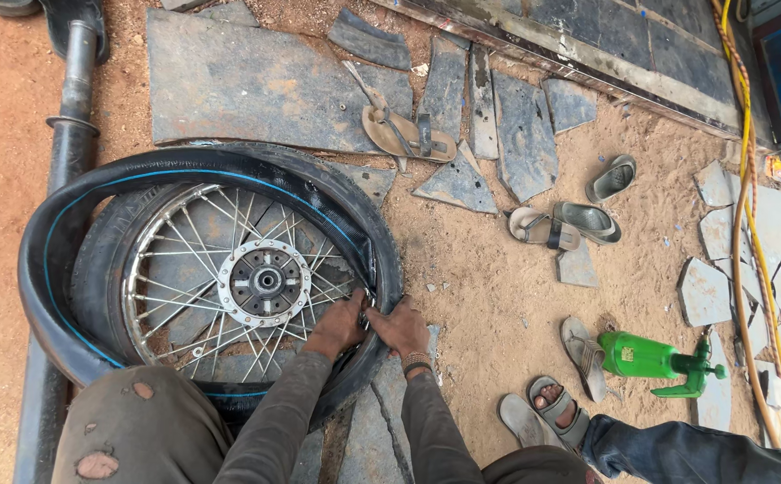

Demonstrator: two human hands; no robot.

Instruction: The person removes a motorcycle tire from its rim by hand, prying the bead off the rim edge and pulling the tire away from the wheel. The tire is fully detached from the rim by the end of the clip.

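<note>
Knees and sleeves: the person's torn trousers (130, 421) and grey sleeves are seen nearest the camera, cut off by the lower edge.
Left hand (337, 327): closed over the edge of the tyre (381, 260) at the rim, fingers curled; what lies under them is hidden.
Right hand (401, 330): pressed against the tyre's outer wall just beside the left hand, fingers bent in a grasp; a band is worn at the wrist.
Wheel: the spoked rim (153, 260) and hub (265, 282) lie flat on stone slabs, the tyre still around it.
Inner tube (45, 269): looped out over the wheel's left side, a blue line along it.
Technique: the work is judged best done with both hands kept close together and the tube kept free of pinching.
Bystander: a sandalled foot (556, 408) is seen at lower right, its owner cut off.
Ground beyond: a green bottle (646, 357), scattered sandals (579, 220) and a yellow hose (747, 179) lie on sand.
Unclear: the contact point between the hands cannot be made out.
</note>
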